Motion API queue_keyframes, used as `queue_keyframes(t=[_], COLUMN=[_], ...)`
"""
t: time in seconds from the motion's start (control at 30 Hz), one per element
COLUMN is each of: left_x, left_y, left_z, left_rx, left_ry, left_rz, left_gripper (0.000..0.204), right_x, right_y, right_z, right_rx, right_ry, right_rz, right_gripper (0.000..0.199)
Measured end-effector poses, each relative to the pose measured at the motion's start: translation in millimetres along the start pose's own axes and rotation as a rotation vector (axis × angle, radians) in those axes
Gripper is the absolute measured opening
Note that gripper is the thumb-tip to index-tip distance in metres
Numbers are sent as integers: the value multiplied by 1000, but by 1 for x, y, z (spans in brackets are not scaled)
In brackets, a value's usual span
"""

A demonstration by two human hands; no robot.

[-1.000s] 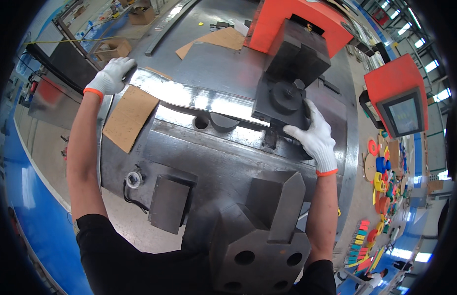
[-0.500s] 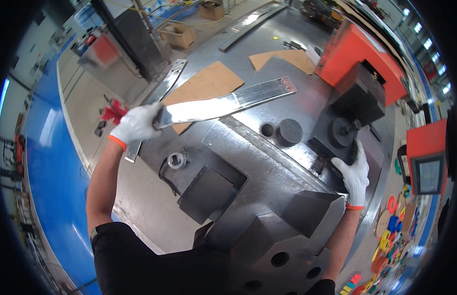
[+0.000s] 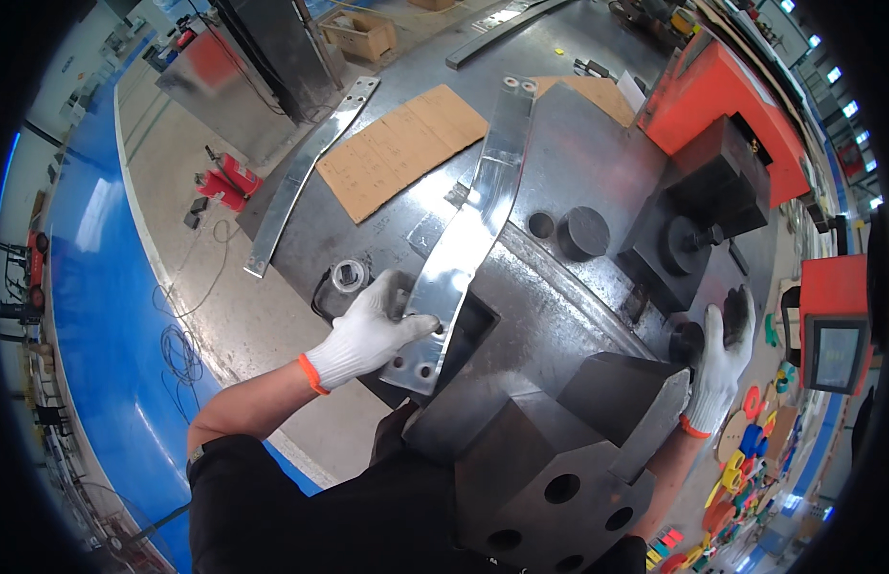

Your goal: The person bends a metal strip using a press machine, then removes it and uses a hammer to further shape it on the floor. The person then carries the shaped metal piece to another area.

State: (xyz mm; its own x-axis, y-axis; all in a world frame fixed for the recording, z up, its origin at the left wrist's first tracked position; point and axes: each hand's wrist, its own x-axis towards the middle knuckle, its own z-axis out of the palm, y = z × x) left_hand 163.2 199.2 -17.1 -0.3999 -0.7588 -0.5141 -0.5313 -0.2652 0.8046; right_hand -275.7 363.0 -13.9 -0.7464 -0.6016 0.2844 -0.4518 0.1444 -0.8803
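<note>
My left hand (image 3: 370,330), in a white glove with an orange cuff, is closed on the near end of a long shiny flat metal bar (image 3: 471,225). The bar is slightly bent, has holes at both ends, and slants away over the steel table. Its near end hangs above a dark square recess. My right hand (image 3: 724,359), also gloved, is at the right with its fingers stretched out. Beside its palm is a small dark round piece (image 3: 687,342); I cannot tell whether they touch. A dark angular steel block (image 3: 622,407) is just left of that hand.
A second bent metal bar (image 3: 311,177) lies at the table's left edge, beside a cardboard sheet (image 3: 406,148). Farther right are a dark cylinder (image 3: 583,233), a black machine head (image 3: 717,182) and an orange housing (image 3: 722,100). A metal ring (image 3: 349,276) is near my left hand.
My left hand has come nearer and to the right, swinging the bar from crosswise to pointing away from me. My right hand has shifted slightly right and nearer, away from the round knob.
</note>
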Motion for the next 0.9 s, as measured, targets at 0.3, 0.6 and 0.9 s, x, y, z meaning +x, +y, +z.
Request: queue_keyframes(t=[0.3,0.6,0.9], left_x=[61,227,222], left_y=[6,115,86], left_z=[-34,-60,-104], left_rx=[527,1538,1317], left_ry=[208,86,-37], left_rz=[623,1199,1123], left_gripper=[47,81,37], right_x=[-17,2,19], right_y=[-7,-32,-47], right_z=[-14,-3,-3], right_rx=[89,21,-212], right_ry=[-19,-69,-222], right_rz=[31,237,361], right_gripper=[60,55,71])
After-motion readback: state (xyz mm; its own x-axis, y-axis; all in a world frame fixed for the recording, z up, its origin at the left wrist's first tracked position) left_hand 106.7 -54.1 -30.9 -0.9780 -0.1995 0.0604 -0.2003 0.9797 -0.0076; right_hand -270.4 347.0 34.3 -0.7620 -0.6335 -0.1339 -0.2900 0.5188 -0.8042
